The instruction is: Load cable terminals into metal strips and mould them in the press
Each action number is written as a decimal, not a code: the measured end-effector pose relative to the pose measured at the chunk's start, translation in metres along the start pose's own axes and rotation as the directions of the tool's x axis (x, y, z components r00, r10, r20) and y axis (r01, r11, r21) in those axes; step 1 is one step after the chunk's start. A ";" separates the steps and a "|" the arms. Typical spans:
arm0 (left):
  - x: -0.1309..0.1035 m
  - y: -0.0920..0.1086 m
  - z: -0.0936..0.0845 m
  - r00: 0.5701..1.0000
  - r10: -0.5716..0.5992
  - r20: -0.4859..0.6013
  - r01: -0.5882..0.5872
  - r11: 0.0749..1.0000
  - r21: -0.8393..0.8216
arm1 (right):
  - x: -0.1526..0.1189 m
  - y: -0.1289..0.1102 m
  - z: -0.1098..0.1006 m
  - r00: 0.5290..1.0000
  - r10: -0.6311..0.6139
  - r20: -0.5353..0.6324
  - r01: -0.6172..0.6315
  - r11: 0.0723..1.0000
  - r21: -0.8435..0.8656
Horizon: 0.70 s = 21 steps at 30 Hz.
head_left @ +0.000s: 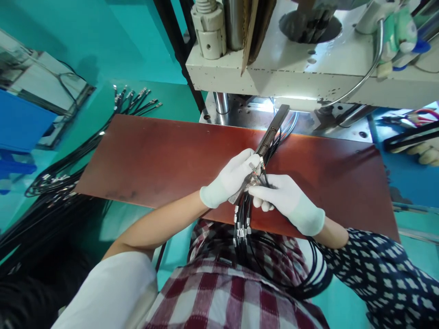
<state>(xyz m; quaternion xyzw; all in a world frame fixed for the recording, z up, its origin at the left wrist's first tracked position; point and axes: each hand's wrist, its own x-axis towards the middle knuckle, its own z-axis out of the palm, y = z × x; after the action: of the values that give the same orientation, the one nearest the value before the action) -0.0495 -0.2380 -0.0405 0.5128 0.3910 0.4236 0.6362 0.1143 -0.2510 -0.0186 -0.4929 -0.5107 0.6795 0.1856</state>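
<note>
Reddish-brown board (164, 160), black cables (243, 210), white gloves (291, 198), maroon-and-white checked cloth (219, 292), turquoise floor (164, 98).

The left hand (236, 177) and the right hand (286, 199) wore matching thin white gloves, plain and close-fitting, with pale mint-green cuffs at the wrists. The left sleeve (111, 285) was plain white and loose, and it ended around the elbow, leaving the forearm uncovered. The right sleeve (387, 269) differed: very dark cloth, gathered and wrinkled, printed all over with small pale lattice-like motifs, and reaching further down the forearm. A garment (236, 304) in large maroon, white and greyish checks covered the torso, its fabric creased.
</note>
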 end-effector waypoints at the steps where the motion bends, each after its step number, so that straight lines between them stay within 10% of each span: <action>1: 0.000 0.000 0.000 1.000 0.002 -0.002 -0.002 1.000 0.013 | 0.000 0.000 0.001 1.000 0.011 -0.005 -0.011 1.000 0.003; 9: -0.003 -0.014 -0.003 0.985 0.172 -0.003 -0.167 0.955 0.246 | 0.003 0.003 0.009 0.999 -0.035 -0.041 0.032 0.997 -0.074; 14: 0.000 -0.003 0.000 0.997 0.067 0.030 -0.068 0.995 0.068 | -0.005 0.000 -0.010 0.987 -0.091 0.133 0.102 0.992 -0.074; 21: 0.002 0.001 -0.001 0.994 0.038 0.107 -0.039 0.999 0.009 | -0.013 0.005 -0.025 0.983 -0.184 0.001 0.176 0.938 -0.300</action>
<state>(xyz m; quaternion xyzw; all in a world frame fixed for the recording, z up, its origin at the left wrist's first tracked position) -0.0503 -0.2360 -0.0395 0.5455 0.3487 0.4056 0.6452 0.1426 -0.2501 -0.0161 -0.4757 -0.6480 0.5679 0.1771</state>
